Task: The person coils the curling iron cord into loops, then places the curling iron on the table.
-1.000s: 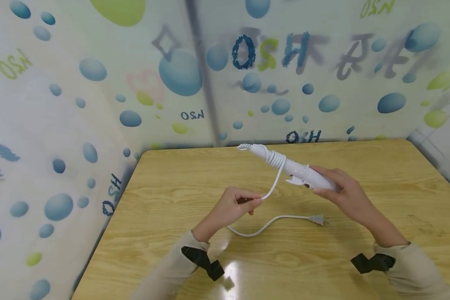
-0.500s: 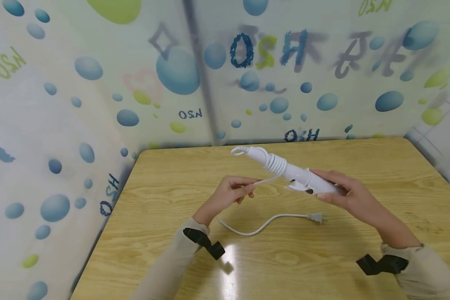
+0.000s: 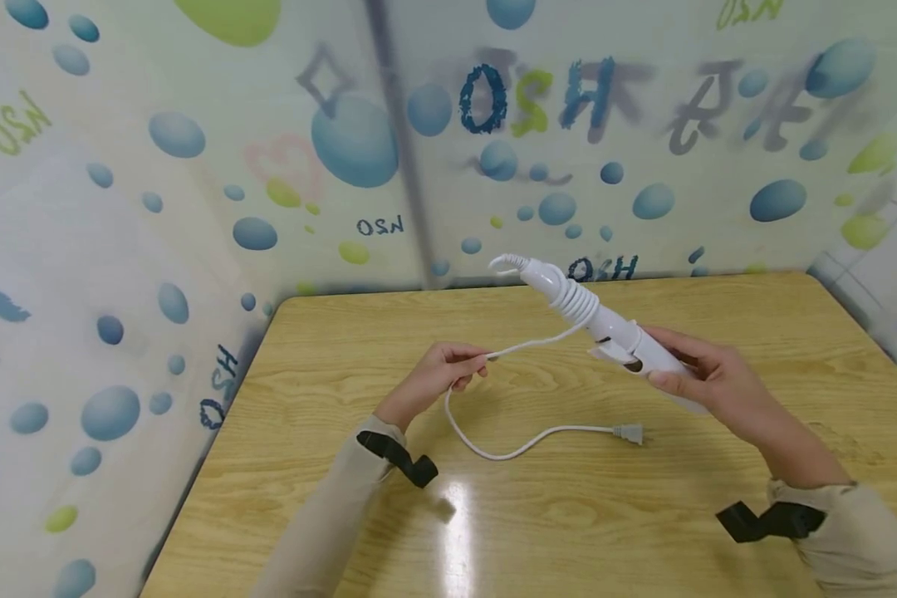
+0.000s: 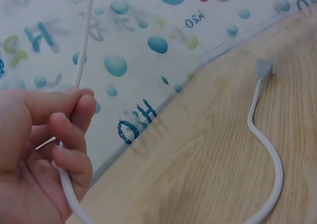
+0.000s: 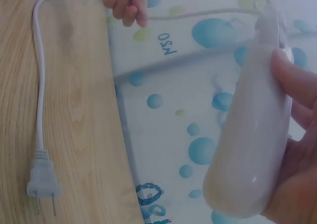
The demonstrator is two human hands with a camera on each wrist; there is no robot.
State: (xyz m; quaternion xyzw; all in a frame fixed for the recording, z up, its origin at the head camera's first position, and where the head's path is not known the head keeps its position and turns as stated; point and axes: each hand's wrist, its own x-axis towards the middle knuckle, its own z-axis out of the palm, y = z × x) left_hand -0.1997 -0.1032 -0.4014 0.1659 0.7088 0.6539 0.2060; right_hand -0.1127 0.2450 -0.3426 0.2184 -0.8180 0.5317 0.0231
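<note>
My right hand [image 3: 725, 382] grips the thick rounded end of a white curling iron [image 3: 616, 332], holding it tilted above the table with its narrow end up and to the left. A white power cord [image 3: 534, 342] is wound in several turns around that narrow part, just above a small lever. Between thumb and index finger, my left hand [image 3: 437, 378] pinches the cord, which runs slightly slack from the coil. Beyond the pinch, the cord loops down onto the table and ends in a two-pin plug [image 5: 43, 179]. In the left wrist view, the cord passes behind the curled fingers [image 4: 72, 162].
Beneath both hands is a wooden table [image 3: 329, 482] with a light reflection near its front. A wall [image 3: 269, 149] printed with blue and green bubbles and lettering stands along the table's back and left edges. Black straps with camera mounts [image 3: 770, 522] sit on both sleeves.
My left hand has moved left and up, drawing out more cord from the coil. The curling iron has shifted right and its narrow end has risen. The plug has stayed in place.
</note>
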